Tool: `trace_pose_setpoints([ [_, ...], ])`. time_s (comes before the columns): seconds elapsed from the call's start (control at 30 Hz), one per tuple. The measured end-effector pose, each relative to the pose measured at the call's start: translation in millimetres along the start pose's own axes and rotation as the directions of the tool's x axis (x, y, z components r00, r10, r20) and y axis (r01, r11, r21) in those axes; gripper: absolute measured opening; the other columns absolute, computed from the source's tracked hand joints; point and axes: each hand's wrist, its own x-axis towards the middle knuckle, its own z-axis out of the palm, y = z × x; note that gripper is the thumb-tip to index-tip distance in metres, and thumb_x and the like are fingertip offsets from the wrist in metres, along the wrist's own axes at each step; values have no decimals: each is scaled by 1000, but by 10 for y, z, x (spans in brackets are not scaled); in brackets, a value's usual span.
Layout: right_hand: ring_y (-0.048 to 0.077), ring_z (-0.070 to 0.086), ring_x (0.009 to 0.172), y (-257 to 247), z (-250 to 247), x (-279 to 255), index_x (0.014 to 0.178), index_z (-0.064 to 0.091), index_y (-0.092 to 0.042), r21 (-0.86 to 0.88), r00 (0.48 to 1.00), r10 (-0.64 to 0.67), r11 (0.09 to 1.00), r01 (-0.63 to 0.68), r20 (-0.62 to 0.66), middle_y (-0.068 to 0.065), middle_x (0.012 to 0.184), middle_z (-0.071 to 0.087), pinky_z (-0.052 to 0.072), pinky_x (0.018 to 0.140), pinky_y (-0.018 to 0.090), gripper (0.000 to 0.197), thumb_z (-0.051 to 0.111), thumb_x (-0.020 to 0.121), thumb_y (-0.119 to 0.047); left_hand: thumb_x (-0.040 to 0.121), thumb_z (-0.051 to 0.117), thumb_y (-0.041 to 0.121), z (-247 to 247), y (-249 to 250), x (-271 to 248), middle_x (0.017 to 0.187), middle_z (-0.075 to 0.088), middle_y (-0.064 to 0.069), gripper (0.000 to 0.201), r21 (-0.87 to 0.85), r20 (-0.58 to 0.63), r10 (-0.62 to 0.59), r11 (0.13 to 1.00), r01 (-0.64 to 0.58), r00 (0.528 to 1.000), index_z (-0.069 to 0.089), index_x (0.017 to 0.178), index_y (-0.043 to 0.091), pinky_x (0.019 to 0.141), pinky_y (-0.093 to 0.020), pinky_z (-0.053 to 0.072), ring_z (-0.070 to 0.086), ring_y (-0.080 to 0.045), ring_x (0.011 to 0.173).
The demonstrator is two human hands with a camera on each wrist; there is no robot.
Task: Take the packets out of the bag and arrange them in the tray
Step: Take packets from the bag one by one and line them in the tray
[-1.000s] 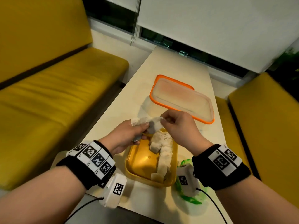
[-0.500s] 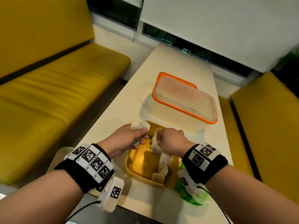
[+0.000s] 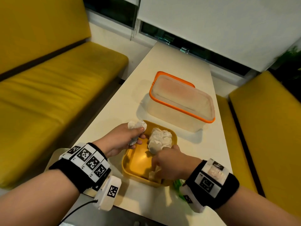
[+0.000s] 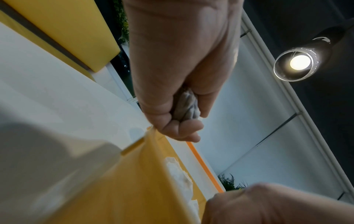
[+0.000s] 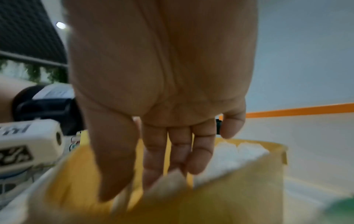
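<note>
Packets → tray: partway.
L hand fingers clutch packet bunch; R hand fingers extended, touching packet in yellow tray. Pile beyond R fingertips; more to lay.

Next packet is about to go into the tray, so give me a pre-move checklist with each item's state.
1. Left hand grips a white packet: ok.
2. Yellow tray flat on the table: ok.
3. Bare floor left in the tray: ok.
4. Packets in the tray neatly rowed: not ok, bunched.
5. Right hand clear of the tray: not ok, fingers among packets.
6. Green bag empty: cannot tell.
</note>
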Motion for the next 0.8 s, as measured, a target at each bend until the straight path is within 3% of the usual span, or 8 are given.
trace_pose_setpoints([
  [0.1, 22, 47, 88, 0, 80, 5, 94, 66, -20, 4, 998, 7, 1000, -7, -64, 1, 84, 57, 29, 85, 43, 15, 54, 89, -29, 94, 55, 32, 5, 12, 3, 85, 70, 0, 23, 13, 1, 0, 1000, 0, 1000, 62, 105, 14, 59, -24, 47, 63, -12, 74],
  [0.2, 22, 43, 84, 25, 106, -45, 95, 66, -17, -39, 997, 33, 999, -36, -64, 2, 83, 54, 28, 90, 44, 13, 55, 89, -22, 94, 55, 33, 0, 12, 2, 86, 70, 0, 24, 34, -2, -5, 999, 5, 1000, 62, 107, 14, 60, -25, 48, 63, -12, 75],
  [0.47, 23, 46, 85, -49, 157, -80, 100, 64, -18, -113, 991, 95, 988, -106, -99, 1, 84, 55, 25, 97, 45, 21, 62, 85, -33, 94, 55, 32, 41, 42, -49, 87, 70, -1, 23, 56, -7, -10, 998, 11, 1000, 63, 106, 14, 61, -26, 47, 63, -13, 76],
  [0.57, 25, 51, 96, -73, 187, -60, 109, 57, -23, -33, 979, 54, 998, -61, -197, 2, 97, 60, 27, 92, 46, 27, 61, 85, -35, 95, 54, 23, 57, 63, -67, 89, 70, -4, 18, 47, -8, -31, 998, 31, 1000, 61, 107, 12, 64, -26, 49, 63, -14, 77],
  [0.67, 24, 50, 102, -45, 124, -67, 104, 61, -26, 45, 969, 87, 996, -79, -232, -1, 98, 59, 25, 90, 44, 20, 56, 88, -36, 93, 46, 8, 91, 93, -108, 94, 69, -11, 19, -17, 41, -73, 997, 74, 996, 59, 107, 10, 66, -27, 52, 64, -19, 81],
  [0.73, 20, 51, 98, 54, 52, -98, 99, 63, -27, 223, 926, 183, 968, -112, -330, -4, 94, 57, 26, 86, 40, 20, 52, 91, -42, 93, 44, 3, 117, 112, -138, 96, 69, -12, 20, -10, 94, -93, 996, 94, 991, 59, 105, 9, 67, -27, 54, 66, -19, 82],
  [0.8, 14, 52, 91, 153, -9, -147, 101, 62, -29, 450, 840, 296, 890, -70, -454, -9, 93, 57, 34, 84, 36, 25, 51, 90, -49, 94, 47, 3, 160, 113, -162, 97, 70, -12, 18, 18, 144, -103, 995, 102, 984, 60, 105, 9, 69, -27, 55, 68, -19, 84],
])
